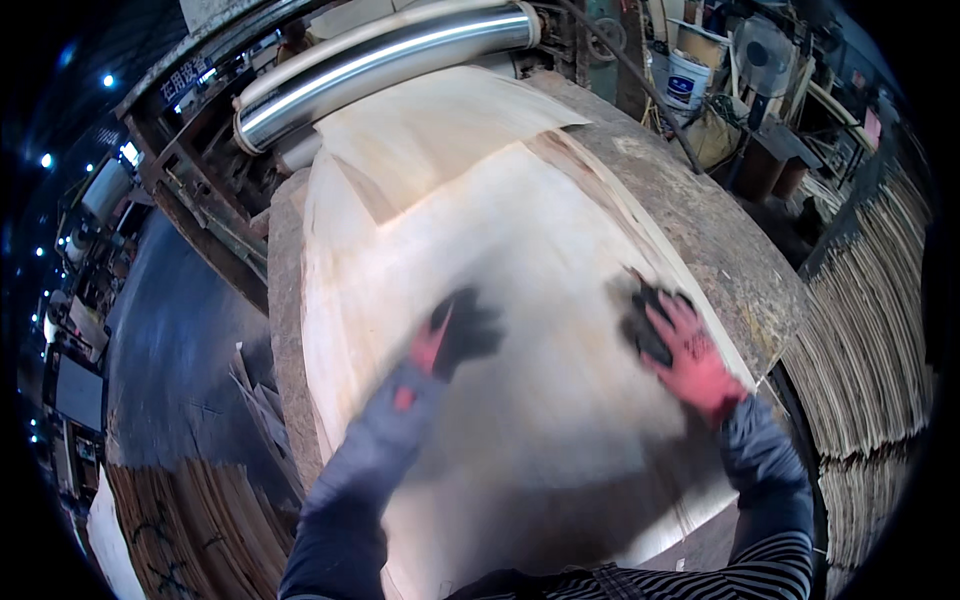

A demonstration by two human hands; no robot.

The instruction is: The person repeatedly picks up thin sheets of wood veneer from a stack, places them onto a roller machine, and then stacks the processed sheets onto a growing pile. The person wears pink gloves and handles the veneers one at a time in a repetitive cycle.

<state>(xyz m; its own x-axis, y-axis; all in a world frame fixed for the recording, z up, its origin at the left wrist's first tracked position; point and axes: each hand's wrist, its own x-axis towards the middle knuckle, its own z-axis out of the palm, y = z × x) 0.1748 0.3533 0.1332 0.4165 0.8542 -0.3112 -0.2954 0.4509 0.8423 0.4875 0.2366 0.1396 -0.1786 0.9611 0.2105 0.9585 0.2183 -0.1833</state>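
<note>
While both hands lie on the big pale veneer sheet (500, 260), the sheet already covers most of the grey worktable (720, 240), so I judge the laying of this sheet to be well advanced. I take the steel roller (380, 60) as the landmark. The sheet starts just below the roller, where its far end is folded or lies over another layer, and it runs away from the roller toward the person's body. The left hand (455, 335), in a red and black glove, rests on the sheet well below the roller, on the left half of the sheet; it is blurred, the fingers seem spread and flat, and I cannot tell if they pinch anything. The right hand (675, 350), in the same kind of glove, presses on the sheet's right edge, further from the roller and close to the table rim; its fingers look flat and apart, not clamped around the edge. What seems left is to make the sheet flat and straight: the right edge lies at an angle over the table, and the fold near the roller is not smoothed. Stacks of thin wood sheets (870, 330) stand far to the right of the roller, and a white bucket (688, 80) is just to the right of it.
</note>
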